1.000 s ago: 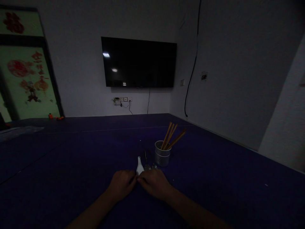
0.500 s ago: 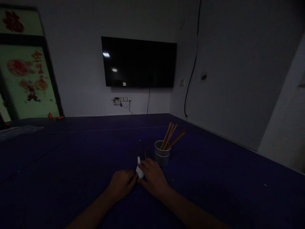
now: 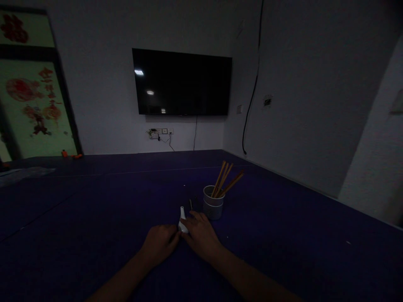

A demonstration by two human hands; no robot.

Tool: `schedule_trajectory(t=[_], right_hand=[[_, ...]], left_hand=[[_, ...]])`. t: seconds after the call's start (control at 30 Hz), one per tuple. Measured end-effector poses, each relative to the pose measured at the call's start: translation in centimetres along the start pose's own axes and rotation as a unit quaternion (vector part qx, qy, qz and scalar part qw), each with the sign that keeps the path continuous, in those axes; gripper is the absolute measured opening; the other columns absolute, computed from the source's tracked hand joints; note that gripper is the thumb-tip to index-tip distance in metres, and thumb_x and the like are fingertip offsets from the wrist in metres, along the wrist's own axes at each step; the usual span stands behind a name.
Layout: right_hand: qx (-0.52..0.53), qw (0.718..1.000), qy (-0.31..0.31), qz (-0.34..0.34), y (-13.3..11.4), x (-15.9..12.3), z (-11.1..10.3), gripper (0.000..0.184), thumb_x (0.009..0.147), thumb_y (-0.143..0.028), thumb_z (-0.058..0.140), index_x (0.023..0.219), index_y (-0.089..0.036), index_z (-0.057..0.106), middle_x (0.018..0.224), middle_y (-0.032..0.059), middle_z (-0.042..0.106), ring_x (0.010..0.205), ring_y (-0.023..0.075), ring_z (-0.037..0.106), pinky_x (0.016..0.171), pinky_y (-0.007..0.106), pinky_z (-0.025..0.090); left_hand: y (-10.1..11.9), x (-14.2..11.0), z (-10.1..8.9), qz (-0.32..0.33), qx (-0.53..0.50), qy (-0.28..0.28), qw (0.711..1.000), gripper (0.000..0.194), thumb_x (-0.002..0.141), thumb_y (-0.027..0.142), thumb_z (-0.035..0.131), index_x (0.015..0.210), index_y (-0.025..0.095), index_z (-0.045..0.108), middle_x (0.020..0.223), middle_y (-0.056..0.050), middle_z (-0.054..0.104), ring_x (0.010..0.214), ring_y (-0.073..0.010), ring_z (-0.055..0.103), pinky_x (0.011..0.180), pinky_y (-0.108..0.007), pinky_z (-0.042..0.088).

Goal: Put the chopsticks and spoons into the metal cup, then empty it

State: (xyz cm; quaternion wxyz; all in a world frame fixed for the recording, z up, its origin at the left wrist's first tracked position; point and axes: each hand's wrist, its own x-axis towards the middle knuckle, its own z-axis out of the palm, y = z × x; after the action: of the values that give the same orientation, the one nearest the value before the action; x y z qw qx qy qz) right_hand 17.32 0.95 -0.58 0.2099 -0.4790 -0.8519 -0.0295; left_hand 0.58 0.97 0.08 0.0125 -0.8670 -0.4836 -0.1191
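Observation:
The room is dim. My left hand [image 3: 161, 243] rests on the dark blue cloth [image 3: 94, 218], its fingers curled in against the bowl end of a white ceramic spoon [image 3: 181, 217]. My right hand [image 3: 201, 235] lies just right of the spoon, fingers stretched forward and flat over some dark metal utensils [image 3: 190, 204], of which only the handle tips show. Right behind the fingertips stands a small metal cup [image 3: 212, 208] holding several wooden chopsticks [image 3: 225, 180] that lean to the right.
A black television [image 3: 182, 82] hangs on the far wall above a socket strip [image 3: 160, 132]. A cable [image 3: 252, 96] runs down the right wall. At far left lie a clear plastic sheet [image 3: 25, 173] and small orange things [image 3: 71, 155] by a decorated panel [image 3: 34, 109].
My right hand has slid forward, so its fingers now cover the metal utensils beside the cup. The left hand and white spoon have hardly moved. The view shifted slightly.

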Motion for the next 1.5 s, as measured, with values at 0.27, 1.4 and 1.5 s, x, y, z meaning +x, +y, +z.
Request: schedule_trajectory(t=[0.27, 1.4, 1.5], right_hand=[[-0.002, 1.0, -0.009, 0.006, 0.04, 0.22, 0.26, 0.044, 0.086, -0.031, 0.047, 0.129, -0.02, 0.046, 0.114, 0.0103, 0.06, 0.119, 0.0265, 0.039, 0.096, 0.043, 0.03], [-0.046, 0.996, -0.006, -0.072, -0.47, 0.28, 0.15, 0.021, 0.089, -0.018, 0.042, 0.094, -0.021, 0.062, 0.085, 0.0042, 0.058, 0.086, 0.0182, 0.047, 0.073, 0.03, 0.034], [-0.042, 0.996, 0.007, -0.077, -0.5, 0.24, 0.08, 0.02, 0.089, -0.018, 0.042, 0.094, -0.02, 0.062, 0.084, 0.0039, 0.058, 0.084, 0.0179, 0.048, 0.071, 0.03, 0.034]], left_hand=[[0.05, 0.0, -0.05, 0.002, 0.009, 0.002, 1.0, 0.033, 0.089, 0.031, 0.031, 0.078, 0.018, 0.059, 0.081, -0.006, 0.067, 0.071, -0.0172, 0.062, 0.063, -0.026, 0.042], [-0.23, 0.03, 0.25, 0.0, -0.006, -0.003, 1.0, 0.03, 0.087, 0.027, 0.032, 0.085, 0.019, 0.061, 0.084, -0.006, 0.069, 0.074, -0.0168, 0.063, 0.066, -0.025, 0.043], [-0.15, -0.03, 0.13, -0.005, -0.009, -0.001, 1.0, 0.032, 0.088, 0.029, 0.031, 0.085, 0.019, 0.061, 0.085, -0.006, 0.069, 0.075, -0.017, 0.063, 0.066, -0.025, 0.043]])
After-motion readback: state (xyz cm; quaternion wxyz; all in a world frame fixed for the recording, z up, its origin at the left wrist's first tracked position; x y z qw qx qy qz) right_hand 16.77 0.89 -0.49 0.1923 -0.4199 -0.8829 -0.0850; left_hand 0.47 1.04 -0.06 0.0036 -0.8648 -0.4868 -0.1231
